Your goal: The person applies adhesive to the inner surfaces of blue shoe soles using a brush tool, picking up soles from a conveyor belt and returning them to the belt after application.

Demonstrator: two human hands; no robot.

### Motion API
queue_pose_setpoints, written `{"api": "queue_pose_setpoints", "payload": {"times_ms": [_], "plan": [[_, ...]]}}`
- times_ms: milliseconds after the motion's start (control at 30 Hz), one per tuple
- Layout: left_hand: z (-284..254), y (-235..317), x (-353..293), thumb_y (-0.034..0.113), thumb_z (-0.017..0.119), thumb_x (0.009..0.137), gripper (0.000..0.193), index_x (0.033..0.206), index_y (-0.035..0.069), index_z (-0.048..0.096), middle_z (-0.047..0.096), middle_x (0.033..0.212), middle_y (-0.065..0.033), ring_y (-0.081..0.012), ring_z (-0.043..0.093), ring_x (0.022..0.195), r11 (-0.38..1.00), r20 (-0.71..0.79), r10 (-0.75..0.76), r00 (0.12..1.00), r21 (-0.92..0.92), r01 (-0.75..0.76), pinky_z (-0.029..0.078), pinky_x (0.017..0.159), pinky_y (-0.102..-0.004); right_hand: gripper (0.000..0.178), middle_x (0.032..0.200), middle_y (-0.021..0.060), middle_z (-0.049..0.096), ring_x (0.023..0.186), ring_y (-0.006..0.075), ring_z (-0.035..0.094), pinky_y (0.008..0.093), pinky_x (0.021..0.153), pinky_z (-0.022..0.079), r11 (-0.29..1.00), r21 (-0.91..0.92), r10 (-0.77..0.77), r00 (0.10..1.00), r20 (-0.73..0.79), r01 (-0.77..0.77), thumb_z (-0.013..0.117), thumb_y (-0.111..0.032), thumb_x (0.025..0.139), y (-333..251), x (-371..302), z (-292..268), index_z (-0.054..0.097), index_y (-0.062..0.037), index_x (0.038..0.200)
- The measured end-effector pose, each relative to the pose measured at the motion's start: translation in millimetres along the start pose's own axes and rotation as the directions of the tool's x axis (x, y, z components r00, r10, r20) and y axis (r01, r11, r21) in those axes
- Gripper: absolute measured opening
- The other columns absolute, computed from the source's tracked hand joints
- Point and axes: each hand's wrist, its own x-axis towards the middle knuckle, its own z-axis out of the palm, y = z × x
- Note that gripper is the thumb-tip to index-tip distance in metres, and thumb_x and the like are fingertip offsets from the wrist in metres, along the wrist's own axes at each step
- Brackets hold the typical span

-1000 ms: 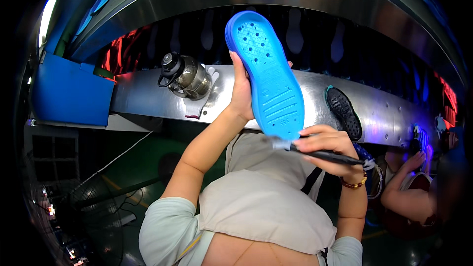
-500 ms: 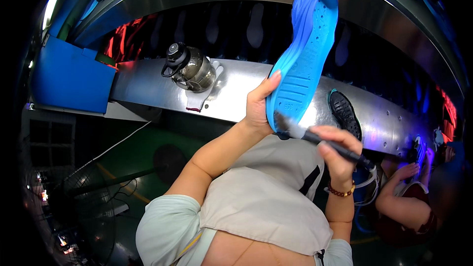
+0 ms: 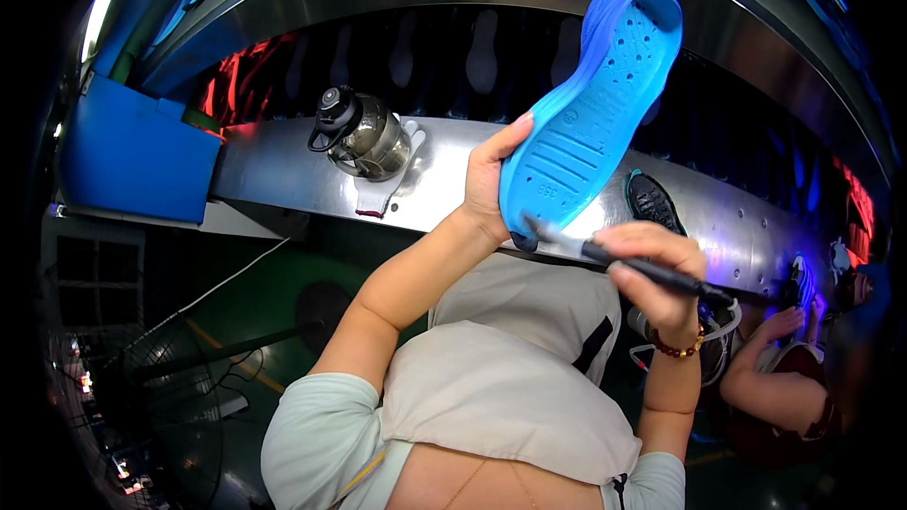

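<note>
A bright blue shoe sole is tilted up in front of me, its hollow inner side with ridges and holes facing me. My left hand is closed on its lower left edge, thumb along the rim. My right hand grips the black handle of a brush with a pale hose at its rear end. The brush's blurred bristles are at the lower end of the sole; whether they touch it, I cannot tell. A black sole with a teal edge lies on the metal ledge, beyond my right hand.
A dark transparent jug with a black lid stands on the metal ledge, beside a pale glove. Dark soles line the belt behind. A blue box is at left. Another person's arm shows at right.
The blue sole has turned, its upper end swinging right and its inner face showing more. My right hand has shifted a little right with the brush, its bristles staying near the sole's lower end.
</note>
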Motion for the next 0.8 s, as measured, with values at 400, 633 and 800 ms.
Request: {"api": "queue_pose_setpoints", "payload": {"times_ms": [400,633,800], "plan": [[5.4,10.9,1.3,0.024,0.055,0.081,0.046,0.116,-0.005,0.049,0.055,0.109,-0.0188,-0.0232,0.057,0.094,0.768,-0.236,-0.531,0.814,0.274,0.58,0.045,0.085,-0.0355,0.02,0.091,0.0113,0.065,0.074,0.0226,0.064,0.0273,0.068,0.049,0.985,-0.163,-0.005,0.95,0.314,0.059,0.065,-0.001,0.068,1.3,-6.1,-14.3,0.064,-0.0043,0.087],[5.3,11.1,-4.5,0.03,0.056,0.081,0.052,0.118,-0.005,0.047,0.054,0.108,-0.0198,-0.0223,0.055,0.095,0.61,-0.265,-0.599,0.756,0.46,0.645,0.045,0.081,-0.0295,0.022,0.092,0.0066,0.065,0.081,0.0219,0.063,0.0279,0.065,0.05,0.987,-0.156,0.089,0.905,0.416,-0.025,0.065,-0.002,0.066,6.8,-6.5,-27.8,0.063,-0.0055,0.088],[-5.7,15.9,-9.7,0.032,0.057,0.08,0.052,0.117,-0.005,0.049,0.053,0.111,-0.0193,-0.0223,0.056,0.096,0.483,-0.385,-0.568,0.728,0.56,0.673,0.045,0.081,-0.0296,0.02,0.093,0.0097,0.064,0.083,0.0245,0.062,0.0297,0.071,0.05,0.966,-0.26,0.16,0.784,0.599,0.002,0.062,0.0,0.069,2.7,0.6,-40.9,0.062,-0.0036,0.088]]}}
